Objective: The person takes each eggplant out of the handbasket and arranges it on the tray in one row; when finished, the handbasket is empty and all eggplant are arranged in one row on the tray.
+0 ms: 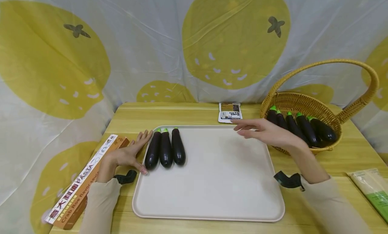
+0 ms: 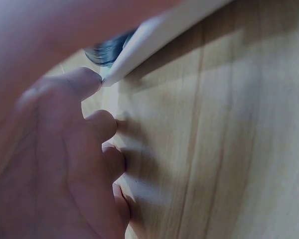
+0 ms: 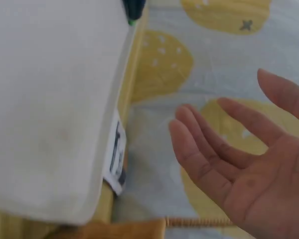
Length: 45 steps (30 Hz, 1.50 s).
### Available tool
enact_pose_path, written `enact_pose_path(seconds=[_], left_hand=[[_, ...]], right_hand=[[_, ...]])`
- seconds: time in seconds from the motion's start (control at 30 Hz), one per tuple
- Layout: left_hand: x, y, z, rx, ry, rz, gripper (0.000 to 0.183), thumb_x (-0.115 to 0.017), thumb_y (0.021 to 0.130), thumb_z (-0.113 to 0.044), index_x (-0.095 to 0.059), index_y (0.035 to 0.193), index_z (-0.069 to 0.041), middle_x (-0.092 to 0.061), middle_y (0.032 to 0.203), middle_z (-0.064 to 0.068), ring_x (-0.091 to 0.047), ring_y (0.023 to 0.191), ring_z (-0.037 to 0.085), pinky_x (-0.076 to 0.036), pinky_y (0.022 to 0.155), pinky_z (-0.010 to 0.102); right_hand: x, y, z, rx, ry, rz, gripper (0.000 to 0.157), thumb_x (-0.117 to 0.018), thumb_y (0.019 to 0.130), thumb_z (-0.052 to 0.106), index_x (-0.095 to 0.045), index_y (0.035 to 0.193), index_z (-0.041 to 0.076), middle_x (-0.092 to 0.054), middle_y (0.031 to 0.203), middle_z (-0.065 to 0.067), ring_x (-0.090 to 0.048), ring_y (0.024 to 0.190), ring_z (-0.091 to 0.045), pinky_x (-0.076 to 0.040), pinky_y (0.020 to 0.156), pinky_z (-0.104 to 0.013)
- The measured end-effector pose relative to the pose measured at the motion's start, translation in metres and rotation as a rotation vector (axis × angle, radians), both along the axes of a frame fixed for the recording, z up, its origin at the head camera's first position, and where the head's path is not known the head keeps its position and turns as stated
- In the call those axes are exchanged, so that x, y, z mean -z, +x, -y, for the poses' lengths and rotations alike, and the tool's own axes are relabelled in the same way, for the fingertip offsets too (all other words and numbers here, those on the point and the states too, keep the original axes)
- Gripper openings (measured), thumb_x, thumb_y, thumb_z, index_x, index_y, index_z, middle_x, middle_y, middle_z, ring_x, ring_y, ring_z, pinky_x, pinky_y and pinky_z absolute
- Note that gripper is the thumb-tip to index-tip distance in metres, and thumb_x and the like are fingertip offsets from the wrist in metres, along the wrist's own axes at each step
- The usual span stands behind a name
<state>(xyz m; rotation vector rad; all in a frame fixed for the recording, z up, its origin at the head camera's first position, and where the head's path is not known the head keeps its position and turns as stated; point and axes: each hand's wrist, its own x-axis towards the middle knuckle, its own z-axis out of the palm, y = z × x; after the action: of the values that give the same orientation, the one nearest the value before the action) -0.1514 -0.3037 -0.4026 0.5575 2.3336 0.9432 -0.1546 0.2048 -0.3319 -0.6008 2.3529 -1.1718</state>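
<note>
Three dark eggplants (image 1: pixel 166 148) with green tips lie side by side at the left end of a white tray (image 1: pixel 218 193). My left hand (image 1: pixel 130 154) rests at the tray's left edge, fingers spread, thumb over the rim beside the nearest eggplant; in the left wrist view its fingertips (image 2: pixel 105 124) meet the wood. Above the tray's far right corner hovers my right hand (image 1: pixel 266 131), holding nothing, its fingers loosely extended. Behind that hand stands a wicker basket (image 1: pixel 339 119) with several eggplants (image 1: pixel 322 130) in it.
A long pasta box (image 1: pixel 85 183) lies left of the tray, close to my left forearm. Beyond the tray's far rim is a small packet (image 1: pixel 229 112). A clear and green package (image 1: pixel 371 190) lies at the right. The basket's tall handle (image 1: pixel 333 61) arches up; a patterned curtain (image 1: pixel 151 42) hangs behind.
</note>
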Motion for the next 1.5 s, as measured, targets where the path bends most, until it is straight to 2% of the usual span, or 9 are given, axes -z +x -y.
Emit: enact_pose_path(seconds=[0.2, 0.4, 0.5, 0.57, 0.63, 0.73, 0.93, 1.3, 1.5], left_hand=[[0.000, 0.001, 0.002, 0.000, 0.004, -0.004, 0.149, -0.099, 0.064, -0.028, 0.009, 0.167, -0.013, 0.028, 0.167, 0.025, 0.032, 0.151, 0.050, 0.017, 0.111, 0.082], [0.001, 0.002, 0.004, 0.003, -0.017, -0.019, 0.149, -0.099, 0.065, -0.030, 0.009, 0.167, -0.012, 0.027, 0.168, 0.026, 0.031, 0.152, 0.051, 0.015, 0.111, 0.083], [0.001, 0.002, 0.004, 0.000, -0.014, -0.016, 0.149, -0.098, 0.065, -0.030, 0.009, 0.167, -0.011, 0.027, 0.168, 0.026, 0.031, 0.152, 0.051, 0.015, 0.111, 0.083], [0.001, 0.002, 0.004, -0.002, -0.009, -0.013, 0.149, -0.099, 0.065, -0.029, 0.009, 0.167, -0.011, 0.027, 0.168, 0.026, 0.031, 0.152, 0.051, 0.015, 0.111, 0.083], [0.001, 0.002, 0.004, -0.002, -0.006, -0.010, 0.149, -0.099, 0.065, -0.029, 0.008, 0.167, -0.010, 0.027, 0.168, 0.026, 0.031, 0.152, 0.050, 0.015, 0.111, 0.083], [0.002, 0.002, 0.004, -0.001, -0.005, -0.011, 0.149, -0.099, 0.064, -0.029, 0.008, 0.167, -0.010, 0.027, 0.168, 0.026, 0.032, 0.152, 0.050, 0.017, 0.111, 0.082], [0.001, 0.001, 0.002, 0.001, -0.004, -0.014, 0.149, -0.099, 0.065, -0.030, 0.008, 0.167, -0.013, 0.027, 0.168, 0.024, 0.031, 0.152, 0.049, 0.016, 0.111, 0.083], [-0.001, -0.001, -0.001, -0.010, -0.010, -0.004, 0.149, -0.099, 0.064, -0.028, 0.007, 0.167, -0.016, 0.026, 0.170, 0.022, 0.030, 0.153, 0.048, 0.008, 0.112, 0.085], [0.000, -0.001, 0.000, -0.011, -0.002, 0.001, 0.148, -0.099, 0.065, -0.028, 0.007, 0.167, -0.016, 0.026, 0.170, 0.022, 0.030, 0.153, 0.048, 0.010, 0.111, 0.085]], right_hand=[[-0.008, 0.006, -0.078, 0.087, 0.034, -0.116, 0.047, -0.052, 0.110, 0.026, -0.049, 0.155, 0.014, -0.062, 0.145, -0.001, -0.062, 0.119, 0.007, -0.051, 0.093, -0.013], [-0.001, 0.000, -0.135, 0.277, 0.095, -0.175, 0.047, -0.055, 0.109, 0.026, -0.052, 0.153, 0.011, -0.061, 0.125, 0.033, -0.057, 0.109, 0.019, -0.047, 0.085, -0.004], [0.002, -0.005, -0.156, 0.359, 0.202, -0.179, 0.052, -0.053, 0.109, 0.036, -0.049, 0.155, 0.013, -0.059, 0.140, 0.018, -0.050, 0.105, 0.024, -0.045, 0.082, -0.004], [0.004, -0.009, -0.168, 0.379, 0.251, -0.165, 0.057, -0.049, 0.110, 0.039, -0.042, 0.158, 0.009, -0.051, 0.155, -0.004, -0.058, 0.116, 0.007, -0.051, 0.091, -0.020], [0.007, -0.012, -0.179, 0.392, 0.285, -0.132, 0.062, -0.045, 0.111, 0.039, -0.035, 0.161, 0.004, -0.036, 0.162, -0.027, -0.056, 0.130, -0.021, -0.052, 0.101, -0.042], [0.012, -0.014, -0.193, 0.401, 0.309, -0.078, 0.064, -0.039, 0.113, 0.034, -0.026, 0.160, -0.007, -0.024, 0.159, -0.044, -0.033, 0.136, -0.063, -0.038, 0.102, -0.073], [0.018, -0.017, -0.206, 0.386, 0.382, -0.003, 0.060, -0.028, 0.115, 0.028, -0.022, 0.159, -0.012, -0.015, 0.156, -0.049, -0.025, 0.137, -0.068, -0.035, 0.104, -0.077], [0.023, -0.022, -0.203, 0.367, 0.431, 0.015, 0.057, -0.040, 0.109, 0.011, -0.023, 0.153, -0.021, -0.023, 0.148, -0.055, -0.025, 0.135, -0.071, -0.033, 0.108, -0.078], [0.025, -0.024, -0.202, 0.388, 0.473, -0.022, 0.058, -0.044, 0.108, 0.015, -0.029, 0.150, -0.022, -0.027, 0.147, -0.053, -0.027, 0.134, -0.070, -0.031, 0.107, -0.078]])
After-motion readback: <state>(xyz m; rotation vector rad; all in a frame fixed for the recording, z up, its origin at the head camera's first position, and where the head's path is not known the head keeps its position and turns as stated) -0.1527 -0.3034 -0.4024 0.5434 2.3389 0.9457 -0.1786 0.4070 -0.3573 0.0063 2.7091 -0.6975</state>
